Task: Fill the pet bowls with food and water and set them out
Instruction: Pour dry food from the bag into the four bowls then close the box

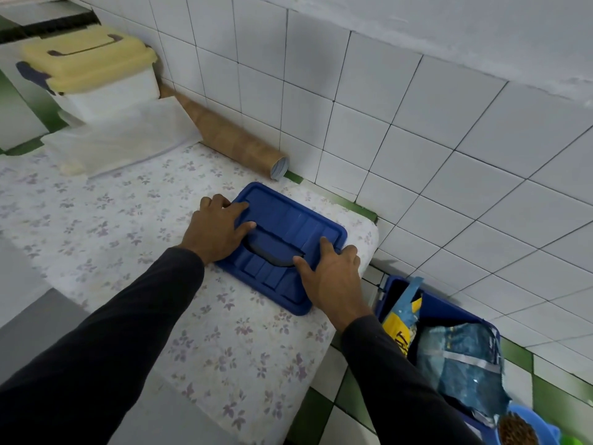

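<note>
So right now both of my hands are flat on the blue lid (282, 239), which lies on the floral-covered bench (128, 220) near its right end. Left hand (218, 229) has fingers spread over the lid's left edge, right hand (333, 271) rests on its right edge, fingers straight, so neither grip is clamped on anything, just pressing down. My guess is the lid gets parked here to keep it out of the way of the open blue bin (442, 316) down on the floor to the right.

The bin holds the food: a yellow-and-blue bag (402, 319) and a blue crinkly bag (462, 358). At the bottom right corner there's a light blue pet bowl (526, 425) with kibble (516, 430) in it already, I think. No water bowl that I can see.

Other stuff: a cardboard tube (231, 136) along the tiled wall, folded white plastic (122, 139), and a yellow-lidded tub (90, 72) far left. Nothing's blocking the bin.
</note>
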{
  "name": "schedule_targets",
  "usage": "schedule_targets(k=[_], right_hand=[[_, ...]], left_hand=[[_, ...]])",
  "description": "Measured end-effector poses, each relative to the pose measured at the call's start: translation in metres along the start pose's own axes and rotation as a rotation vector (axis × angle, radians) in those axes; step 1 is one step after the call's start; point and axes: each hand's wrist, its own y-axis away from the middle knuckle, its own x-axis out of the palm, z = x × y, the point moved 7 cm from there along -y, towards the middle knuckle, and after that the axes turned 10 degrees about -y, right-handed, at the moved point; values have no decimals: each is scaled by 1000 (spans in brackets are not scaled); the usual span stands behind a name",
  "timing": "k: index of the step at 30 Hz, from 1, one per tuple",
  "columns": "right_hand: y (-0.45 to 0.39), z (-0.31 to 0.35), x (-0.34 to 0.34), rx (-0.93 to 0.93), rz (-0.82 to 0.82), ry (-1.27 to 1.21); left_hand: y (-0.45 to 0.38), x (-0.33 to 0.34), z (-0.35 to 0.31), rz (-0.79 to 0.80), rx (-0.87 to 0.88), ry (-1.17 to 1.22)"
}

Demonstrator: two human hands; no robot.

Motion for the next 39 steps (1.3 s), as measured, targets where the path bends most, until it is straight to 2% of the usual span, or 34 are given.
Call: schedule_targets(k=[8,13,22,33,39], right_hand=[[11,-36,-36,31,-201,-170],[32,-79,-64,57,-318,-189],[81,-173,-120,204,-418,-137],[126,-281,-157,364,-425,-101],[123,-315,-145,383,-274,-78]], left_hand=[[8,-3,-46,-41,28,207],[19,4,-99,-37,67,315],[44,23,-212,-90,161,393],[74,76,-325,71,299,332],[86,91,-343,84,314,285]])
